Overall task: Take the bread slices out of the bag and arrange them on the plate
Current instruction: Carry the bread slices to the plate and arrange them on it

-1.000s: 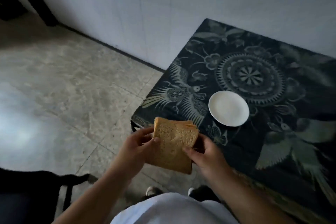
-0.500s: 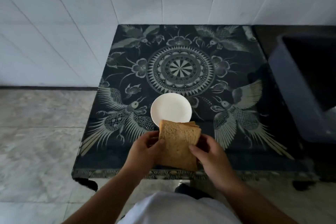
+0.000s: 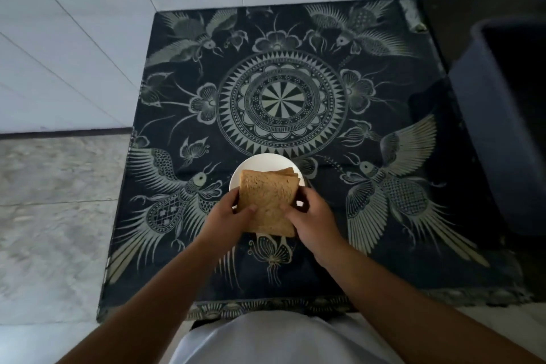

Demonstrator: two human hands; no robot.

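A stack of brown bread slices (image 3: 267,198) is held between both hands over the white plate (image 3: 260,162). My left hand (image 3: 224,220) grips the stack's left edge with the thumb on top. My right hand (image 3: 313,221) grips its right edge the same way. The plate sits near the front middle of the table, mostly hidden under the bread; only its far rim and a bit at the right show. Whether the stack touches the plate I cannot tell. No bag is in view.
The table carries a dark cloth (image 3: 280,97) patterned with birds and a central medallion. A dark bin (image 3: 502,127) stands at its right side. White tiled wall runs behind, and grey stone floor (image 3: 56,204) lies to the left.
Both hands have carried the bread stack forward from the table's front edge to over the plate. The view has swung to face the table squarely.
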